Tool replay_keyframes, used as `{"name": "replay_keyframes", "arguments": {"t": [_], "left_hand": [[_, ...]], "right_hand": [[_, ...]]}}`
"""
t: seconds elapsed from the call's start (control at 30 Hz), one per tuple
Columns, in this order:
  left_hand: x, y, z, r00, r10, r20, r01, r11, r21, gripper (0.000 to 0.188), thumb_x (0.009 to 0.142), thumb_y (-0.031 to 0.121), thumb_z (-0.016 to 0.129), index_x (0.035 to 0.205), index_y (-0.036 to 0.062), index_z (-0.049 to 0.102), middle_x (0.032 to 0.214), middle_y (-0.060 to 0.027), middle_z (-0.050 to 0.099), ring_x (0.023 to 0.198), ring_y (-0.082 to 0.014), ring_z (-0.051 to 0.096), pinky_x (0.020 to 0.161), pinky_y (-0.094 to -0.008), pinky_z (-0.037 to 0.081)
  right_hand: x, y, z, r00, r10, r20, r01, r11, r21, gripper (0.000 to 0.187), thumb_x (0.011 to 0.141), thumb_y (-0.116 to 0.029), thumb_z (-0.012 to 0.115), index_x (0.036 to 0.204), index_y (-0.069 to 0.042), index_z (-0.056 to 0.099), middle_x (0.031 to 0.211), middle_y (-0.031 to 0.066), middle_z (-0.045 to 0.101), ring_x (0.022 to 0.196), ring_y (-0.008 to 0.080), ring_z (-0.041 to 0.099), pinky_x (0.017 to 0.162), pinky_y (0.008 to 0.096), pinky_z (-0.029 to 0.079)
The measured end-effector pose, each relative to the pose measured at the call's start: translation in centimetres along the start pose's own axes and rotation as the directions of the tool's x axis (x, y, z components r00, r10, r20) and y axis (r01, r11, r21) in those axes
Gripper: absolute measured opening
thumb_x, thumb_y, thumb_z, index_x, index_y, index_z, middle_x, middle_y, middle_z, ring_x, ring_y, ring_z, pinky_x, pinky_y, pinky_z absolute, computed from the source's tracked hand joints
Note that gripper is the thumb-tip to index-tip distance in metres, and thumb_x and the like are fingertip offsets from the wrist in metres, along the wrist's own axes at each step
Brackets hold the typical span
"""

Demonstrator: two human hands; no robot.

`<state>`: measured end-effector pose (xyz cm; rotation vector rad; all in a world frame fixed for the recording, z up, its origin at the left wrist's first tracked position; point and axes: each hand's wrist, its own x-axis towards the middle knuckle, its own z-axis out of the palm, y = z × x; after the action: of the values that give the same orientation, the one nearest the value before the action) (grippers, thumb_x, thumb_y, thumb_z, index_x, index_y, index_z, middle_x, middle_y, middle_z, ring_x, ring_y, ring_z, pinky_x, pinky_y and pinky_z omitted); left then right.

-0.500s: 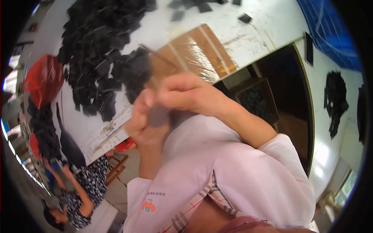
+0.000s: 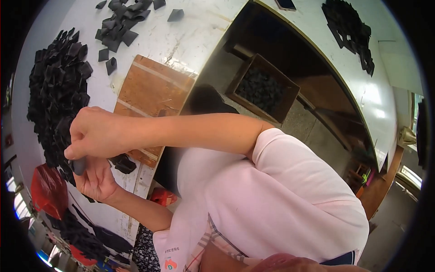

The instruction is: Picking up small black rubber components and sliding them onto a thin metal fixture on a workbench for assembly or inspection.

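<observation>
My right hand (image 2: 99,131) reaches across from the right, its fingers closed in a pinch on a small dark grey fabric-like piece (image 2: 79,166). Just below it, my left hand (image 2: 99,180) has its palm turned up and its fingers apart, partly hidden by the piece and the right hand. Both hands are over the pile of black pieces (image 2: 56,90) on the left of the white table. A few folded black pieces (image 2: 123,164) lie beside my left hand. Beneath my right forearm is a brown board (image 2: 152,88) with clear tape strips.
A smaller group of black pieces (image 2: 120,27) lies at the far side. A red plastic bag (image 2: 49,190) stands at the left. Under the table opening sits a box (image 2: 290,93) of dark pieces. On the right surface are a black heap (image 2: 349,31) and a phone (image 2: 285,4).
The view has turned, and both hands have moved left, away from my body, over the black pile. My right forearm now stretches across the brown board. The person at lower left is mostly out of view.
</observation>
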<state>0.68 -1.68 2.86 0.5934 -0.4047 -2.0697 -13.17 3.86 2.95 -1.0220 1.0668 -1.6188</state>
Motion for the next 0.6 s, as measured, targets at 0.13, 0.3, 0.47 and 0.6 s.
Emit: {"name": "replay_keyframes", "arguments": {"t": [0.13, 0.3, 0.47, 0.6], "left_hand": [[0.5, 2.9, -0.8, 0.94, -0.15, 0.306, 0.197, 0.972, -0.128, 0.012, 0.08, 0.005, 0.047, 0.084, -0.0067, 0.046, 0.063, -0.0061, 0.049, 0.029, -0.0019, 0.031, 0.029, -0.0119, 0.02], [-0.3, 0.3, -1.1, 0.986, -0.155, 0.065, 0.155, 0.988, -0.006, 0.01, 0.08, 0.003, 0.045, 0.085, -0.0062, 0.045, 0.067, -0.0096, 0.05, 0.031, -0.0033, 0.033, 0.028, -0.0138, 0.018], [0.7, 2.9, -2.0, 0.954, -0.23, 0.19, 0.268, 0.941, -0.205, 0.015, 0.076, 0.0, 0.049, 0.087, -0.0085, 0.044, 0.07, -0.0106, 0.047, 0.033, -0.003, 0.032, 0.029, -0.0139, 0.022], [-0.3, 0.6, -3.3, 0.925, -0.375, 0.065, 0.378, 0.924, -0.053, 0.011, 0.08, 0.006, 0.048, 0.087, -0.0023, 0.05, 0.062, -0.0037, 0.049, 0.034, -0.0043, 0.03, 0.032, -0.017, 0.022]], "right_hand": [[0.9, -1.2, 1.2, 0.999, -0.048, -0.019, 0.048, 0.999, -0.022, 0.031, 0.07, -0.021, 0.06, 0.059, 0.007, 0.056, 0.054, 0.0185, 0.053, 0.054, 0.0232, 0.056, 0.055, 0.0315, 0.045], [1.2, 1.5, 0.0, 0.989, 0.087, 0.118, -0.099, 0.99, 0.102, 0.03, 0.072, -0.023, 0.062, 0.062, 0.006, 0.059, 0.054, 0.0143, 0.053, 0.052, 0.0178, 0.051, 0.05, 0.0291, 0.042], [2.1, -0.4, 0.4, 0.967, 0.201, 0.157, -0.214, 0.974, 0.071, 0.029, 0.072, -0.023, 0.062, 0.065, 0.005, 0.06, 0.057, 0.0084, 0.054, 0.055, 0.0117, 0.048, 0.05, 0.0271, 0.04], [0.8, 2.4, -0.9, 0.955, 0.186, 0.233, -0.222, 0.965, 0.14, 0.029, 0.076, -0.026, 0.061, 0.071, 0.002, 0.061, 0.063, 0.0024, 0.055, 0.058, 0.0091, 0.047, 0.051, 0.0249, 0.039]]}}
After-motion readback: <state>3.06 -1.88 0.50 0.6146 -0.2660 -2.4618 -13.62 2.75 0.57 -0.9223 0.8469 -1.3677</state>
